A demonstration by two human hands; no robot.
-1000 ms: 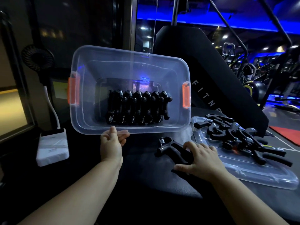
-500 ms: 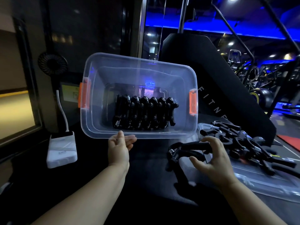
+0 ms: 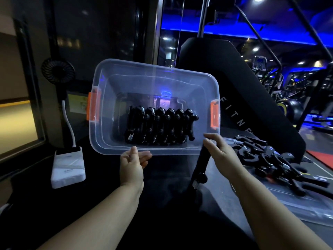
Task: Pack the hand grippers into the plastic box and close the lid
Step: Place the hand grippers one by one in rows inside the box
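Grippers [image 3: 160, 129] in box [image 3: 126, 147]; lid [image 3: 297, 210] at right.

From my remote seat, the only lettering I can read is on the black slanted panel [image 3: 252, 91] of the gym machine behind the plastic box [image 3: 155, 76]. It shows white, widely spaced capitals running down the slope just right of the box, F I T N, then a further letter that is partly hidden. I can also see fine print on the white power bank [image 3: 68, 170], a yellowish sticker [image 3: 79, 105] on the wall above it and small pale tags on the loose hand grippers [image 3: 273, 159] at the right, but all of that is too small or blurred to read.
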